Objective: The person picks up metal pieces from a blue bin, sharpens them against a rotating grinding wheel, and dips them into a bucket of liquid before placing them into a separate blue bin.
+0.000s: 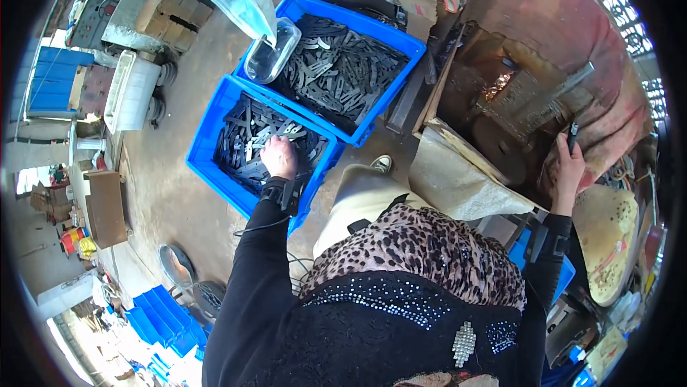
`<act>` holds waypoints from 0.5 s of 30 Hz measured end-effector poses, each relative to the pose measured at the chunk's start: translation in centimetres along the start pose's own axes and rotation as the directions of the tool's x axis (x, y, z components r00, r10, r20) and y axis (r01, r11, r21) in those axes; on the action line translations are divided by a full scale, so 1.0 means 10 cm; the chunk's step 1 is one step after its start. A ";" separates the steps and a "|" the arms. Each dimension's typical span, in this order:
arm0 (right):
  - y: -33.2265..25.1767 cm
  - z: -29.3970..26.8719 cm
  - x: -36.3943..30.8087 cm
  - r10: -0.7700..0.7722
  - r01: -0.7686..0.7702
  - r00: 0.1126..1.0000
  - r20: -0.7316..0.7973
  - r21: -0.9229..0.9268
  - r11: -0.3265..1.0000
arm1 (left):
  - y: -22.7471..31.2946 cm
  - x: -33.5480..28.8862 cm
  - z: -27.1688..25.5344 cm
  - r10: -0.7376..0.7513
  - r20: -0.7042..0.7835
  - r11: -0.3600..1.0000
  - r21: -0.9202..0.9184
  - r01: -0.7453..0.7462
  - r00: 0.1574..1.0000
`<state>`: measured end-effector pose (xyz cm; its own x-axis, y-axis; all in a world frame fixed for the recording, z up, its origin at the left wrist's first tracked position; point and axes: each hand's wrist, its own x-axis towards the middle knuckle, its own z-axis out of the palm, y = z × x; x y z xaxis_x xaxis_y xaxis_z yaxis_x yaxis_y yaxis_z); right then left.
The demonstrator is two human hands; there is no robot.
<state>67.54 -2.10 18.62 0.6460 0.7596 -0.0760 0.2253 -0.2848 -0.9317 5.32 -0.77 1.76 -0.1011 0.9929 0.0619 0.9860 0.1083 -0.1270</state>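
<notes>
My left hand (279,157) reaches down among dark flat metal pieces (247,133) in the nearer blue plastic bin (204,145). Its fingers are bent together against the pieces, and what is between them is hidden. Off to the right, my right hand (569,172) grips a small dark metal piece (573,134), which sticks up from the fingertips. That hand is beside a reddish stained cloth (612,129) and the wet, brown machine basin (494,145). Many similar pieces fill a second blue bin (401,42) behind the first.
A clear plastic container (270,57) and a pale blue face mask (243,7) are at the far bin's left corner. A grey cloth (458,172) drapes over the basin's near edge. More blue bins (164,319) stand at lower left, near a round fan-like object (177,265).
</notes>
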 end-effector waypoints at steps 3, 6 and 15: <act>0.09 0.01 -0.08 0.012 -0.022 0.995 0.095 0.106 0.994 | -0.06 0.06 0.06 0.080 0.053 0.993 0.078 -0.084 0.995; 0.15 0.00 -0.12 -0.016 0.007 0.996 0.086 0.095 0.995 | -0.15 0.03 -0.01 0.142 0.067 0.986 0.077 -0.147 0.988; 0.19 -0.02 -0.20 -0.012 -0.003 0.990 0.140 0.112 0.994 | -0.25 0.13 -0.94 -0.375 0.174 0.329 -0.893 0.306 0.911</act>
<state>66.84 -4.30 17.10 0.5348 0.8373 -0.1134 0.1400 -0.2202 -0.9654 4.02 -0.21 11.45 -0.4845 0.8721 -0.0688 0.4120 0.2969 0.8615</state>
